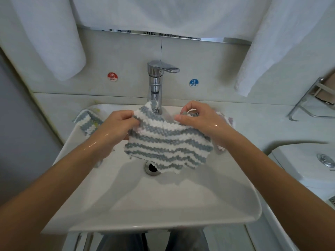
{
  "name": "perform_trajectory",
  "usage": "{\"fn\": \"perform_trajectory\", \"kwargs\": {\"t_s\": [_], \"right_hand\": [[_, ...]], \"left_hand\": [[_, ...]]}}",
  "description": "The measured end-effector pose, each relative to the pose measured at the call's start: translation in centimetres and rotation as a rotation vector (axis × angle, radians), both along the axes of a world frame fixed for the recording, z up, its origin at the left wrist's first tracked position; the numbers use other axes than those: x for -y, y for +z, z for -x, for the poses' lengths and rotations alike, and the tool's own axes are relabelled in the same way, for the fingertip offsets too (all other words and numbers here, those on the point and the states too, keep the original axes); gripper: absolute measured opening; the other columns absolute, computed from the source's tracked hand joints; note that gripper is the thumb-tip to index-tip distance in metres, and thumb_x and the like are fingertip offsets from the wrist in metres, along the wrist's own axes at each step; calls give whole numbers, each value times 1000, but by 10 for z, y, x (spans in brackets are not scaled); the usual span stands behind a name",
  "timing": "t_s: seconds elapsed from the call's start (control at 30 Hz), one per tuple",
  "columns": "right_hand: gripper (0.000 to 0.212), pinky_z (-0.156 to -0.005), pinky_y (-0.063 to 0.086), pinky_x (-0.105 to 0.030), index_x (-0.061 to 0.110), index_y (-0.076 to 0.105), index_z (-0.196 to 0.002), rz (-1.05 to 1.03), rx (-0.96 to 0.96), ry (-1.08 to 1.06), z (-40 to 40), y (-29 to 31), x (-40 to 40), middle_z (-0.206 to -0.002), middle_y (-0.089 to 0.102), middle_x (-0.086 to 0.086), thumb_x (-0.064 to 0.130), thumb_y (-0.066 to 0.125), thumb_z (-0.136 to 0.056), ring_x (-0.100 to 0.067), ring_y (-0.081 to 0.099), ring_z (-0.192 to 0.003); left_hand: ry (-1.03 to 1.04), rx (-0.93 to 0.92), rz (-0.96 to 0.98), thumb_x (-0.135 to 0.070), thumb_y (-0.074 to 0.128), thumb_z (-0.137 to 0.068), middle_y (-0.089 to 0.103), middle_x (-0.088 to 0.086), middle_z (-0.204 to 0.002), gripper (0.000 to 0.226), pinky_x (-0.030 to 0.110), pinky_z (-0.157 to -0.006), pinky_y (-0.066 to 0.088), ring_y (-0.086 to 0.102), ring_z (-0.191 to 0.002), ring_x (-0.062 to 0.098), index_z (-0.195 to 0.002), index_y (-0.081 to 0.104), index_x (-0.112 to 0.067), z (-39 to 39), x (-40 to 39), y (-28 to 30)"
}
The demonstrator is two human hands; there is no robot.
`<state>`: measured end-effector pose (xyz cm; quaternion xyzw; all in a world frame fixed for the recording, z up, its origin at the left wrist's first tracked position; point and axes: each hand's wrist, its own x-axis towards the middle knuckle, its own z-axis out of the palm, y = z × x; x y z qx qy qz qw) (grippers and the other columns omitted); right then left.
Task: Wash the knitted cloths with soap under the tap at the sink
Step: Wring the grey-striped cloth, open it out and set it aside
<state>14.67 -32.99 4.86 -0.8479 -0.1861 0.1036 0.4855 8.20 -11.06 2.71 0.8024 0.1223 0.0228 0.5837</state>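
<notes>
A grey-and-white striped knitted cloth [166, 144] hangs spread over the white sink [126, 201], just in front of the chrome tap [155, 84]. My left hand [117, 125] pinches its upper left edge. My right hand [197, 118] pinches its upper right edge. Both hands and forearms are wet. A second striped cloth [87, 122] lies on the sink's back left rim. Part of a pinkish-white cloth [224, 122] shows behind my right wrist. I cannot tell whether water is running. No soap is visible.
The drain [152, 167] sits in the basin under the cloth's lower edge. Red hot [112, 77] and blue cold [193, 82] stickers flank the tap. White towels [54, 42] hang left and right. A metal rack [311, 102] is mounted at right, above a toilet tank [311, 165].
</notes>
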Motion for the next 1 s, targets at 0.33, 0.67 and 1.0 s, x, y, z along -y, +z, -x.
{"fn": "perform_trajectory", "kwargs": {"t_s": [0.33,0.67,1.0], "right_hand": [[23,-58,42,-3,19,57,-95,169,51,60,0,2,17,-87,60,7,5,72,-83,-1,56,-74],[18,-53,40,-8,21,48,-100,325,127,22,8,-3,15,-83,55,11,28,63,-92,-4,52,-69],[36,-92,54,-44,37,49,-128,-80,-183,-53,13,-9,21,-100,62,-11,17,56,-98,-24,65,-96]], "left_hand": [[59,20,31,-9,54,-95,56,2,-71,17,26,-57,39,51,-62,14,-79,59,-11,9,-18,5],[102,75,21,-9,52,-97,59,-12,-55,21,21,-49,42,53,-48,3,-78,58,-17,13,-24,-2],[168,150,77,-12,57,-96,62,5,-74,13,30,-56,44,56,-65,22,-104,54,-21,19,-37,-10]]}}
